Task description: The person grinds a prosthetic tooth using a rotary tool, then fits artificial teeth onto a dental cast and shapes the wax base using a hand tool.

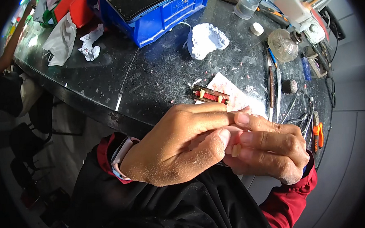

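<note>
Both hands are closed around a small pink denture piece (235, 149) with yellowish teeth, held just in front of the bench edge; the fingers hide most of it. My left hand (175, 143), dusted with pale grains, has its thumb along the pink part. From the other side, the thumb and fingers of my right hand (271, 146) pinch it near the teeth. Just beyond my left fingers lies a card of false teeth (211, 94) in red wax, beside a stained white paper (230, 88). Farther back sits a white plaster dental cast (205, 40).
A blue bin (165, 26) with a dark tablet (141, 2) on top stands at the back. A face mask (62, 40) lies left. On the right are a glass burner (283, 45), long hand tools (270, 84) and orange-handled pliers (317, 132). Dust and scraps litter the dark bench.
</note>
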{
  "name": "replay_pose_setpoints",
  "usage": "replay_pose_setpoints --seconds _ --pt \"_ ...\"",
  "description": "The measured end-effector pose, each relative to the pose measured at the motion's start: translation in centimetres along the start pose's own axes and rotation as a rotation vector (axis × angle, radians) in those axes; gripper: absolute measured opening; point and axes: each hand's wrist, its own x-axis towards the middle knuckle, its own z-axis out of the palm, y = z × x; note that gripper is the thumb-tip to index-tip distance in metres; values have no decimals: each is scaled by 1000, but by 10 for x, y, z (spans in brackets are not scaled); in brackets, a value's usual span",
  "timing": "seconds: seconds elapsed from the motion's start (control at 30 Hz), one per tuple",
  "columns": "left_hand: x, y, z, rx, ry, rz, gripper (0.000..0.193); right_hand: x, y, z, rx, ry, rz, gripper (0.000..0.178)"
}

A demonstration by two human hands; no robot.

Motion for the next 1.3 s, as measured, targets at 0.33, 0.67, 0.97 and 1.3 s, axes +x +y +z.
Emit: replay_pose_setpoints --seconds 0.33,0.67,0.97,1.3 --pt "0 0 -1 15 -9 16 23 13 -2 -13 166 -188 335 21" --pt "-1 -5 -4 46 -44 16 35 16 3 -14 203 -267 380 18" --pt "-2 -7 -6 52 -61 28 35 15 5 -13 208 -281 378 16" --pt "-2 -6 -6 52 -71 3 35 11 4 -13 152 -252 319 15"
